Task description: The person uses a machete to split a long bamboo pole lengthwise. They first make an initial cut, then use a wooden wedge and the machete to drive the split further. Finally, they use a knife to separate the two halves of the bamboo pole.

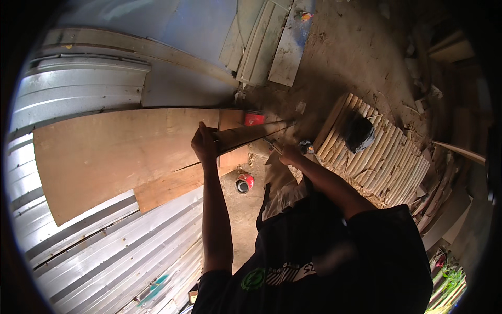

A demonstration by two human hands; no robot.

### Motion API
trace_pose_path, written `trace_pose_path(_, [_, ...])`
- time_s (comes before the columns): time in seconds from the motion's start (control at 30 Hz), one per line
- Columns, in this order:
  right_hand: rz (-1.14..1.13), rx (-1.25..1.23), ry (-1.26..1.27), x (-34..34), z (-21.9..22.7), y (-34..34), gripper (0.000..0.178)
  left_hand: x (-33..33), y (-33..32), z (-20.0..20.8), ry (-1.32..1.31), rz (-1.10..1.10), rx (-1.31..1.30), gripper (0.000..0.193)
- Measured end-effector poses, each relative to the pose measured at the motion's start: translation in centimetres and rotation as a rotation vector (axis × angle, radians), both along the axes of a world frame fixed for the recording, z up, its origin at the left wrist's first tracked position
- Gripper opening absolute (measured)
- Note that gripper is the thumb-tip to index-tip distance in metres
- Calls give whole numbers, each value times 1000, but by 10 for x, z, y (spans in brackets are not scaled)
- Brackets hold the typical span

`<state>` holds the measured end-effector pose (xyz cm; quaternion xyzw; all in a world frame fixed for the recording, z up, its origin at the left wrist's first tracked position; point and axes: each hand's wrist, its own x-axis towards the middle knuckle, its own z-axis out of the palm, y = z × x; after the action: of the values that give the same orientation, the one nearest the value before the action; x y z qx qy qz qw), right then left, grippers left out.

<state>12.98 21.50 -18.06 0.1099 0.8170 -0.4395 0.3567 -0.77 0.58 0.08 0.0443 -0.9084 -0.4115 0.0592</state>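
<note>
In the head view, taking the red can (244, 183) on the ground as landmark, the long wooden piece (246, 135) is held beyond it, running from left to right. The left hand (205, 144), beyond and left of the can, grips the piece's left end, fingers bent round it. The right hand (291, 156), right of and beyond the can, is clenched near the piece's right part, apparently on a thin tool (273, 145), though shadow and blur make its kind hard to tell. Left of the can lies a plywood sheet (115, 157), with corrugated metal (104, 256) nearer the person. A red container (254, 119) sits beyond the can. Well to its right is a slatted platform (389, 172), bearing a black bag (360, 132).
</note>
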Motion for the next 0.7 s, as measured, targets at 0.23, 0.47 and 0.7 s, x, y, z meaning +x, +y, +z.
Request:
trace_pose_path(0.23, [44,229,55,11,-9,-1,50,20,7,0,-60,161,550,54])
trace_pose_path(0.47, [82,228,206,28,-18,25,51,49,12,-12,-78,104,749,52])
trace_pose_path(0.7, [175,223,116,50,4,68,51,55,31,-22,-25,-127,1113,59])
